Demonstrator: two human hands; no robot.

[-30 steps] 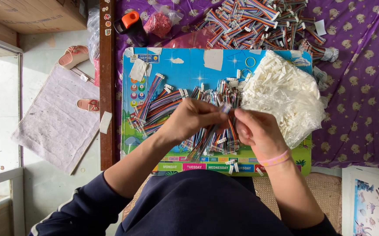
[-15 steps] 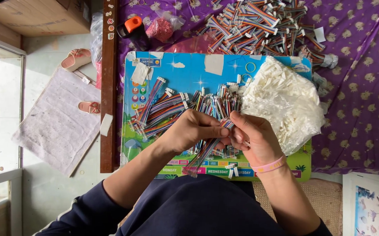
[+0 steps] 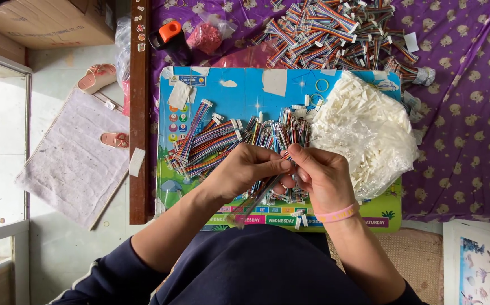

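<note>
Being pinched between left hand point(image 3: 250, 169) and right hand point(image 3: 321, 178): ribbon cable point(image 3: 265, 192), held over blue board point(image 3: 245, 90). Fingers pressed together on connector end. Next: white housing from bag point(image 3: 369, 130) likely needed.

Multicoloured ribbon cable point(image 3: 265, 189) pinched between two hands

The flat striped cable runs slanting from the fingertips down toward the near edge of the blue board point(image 3: 245, 90), its upper end hidden in the pinch; more such cables point(image 3: 211, 144), white-plugged, lie piled just beyond.
</note>
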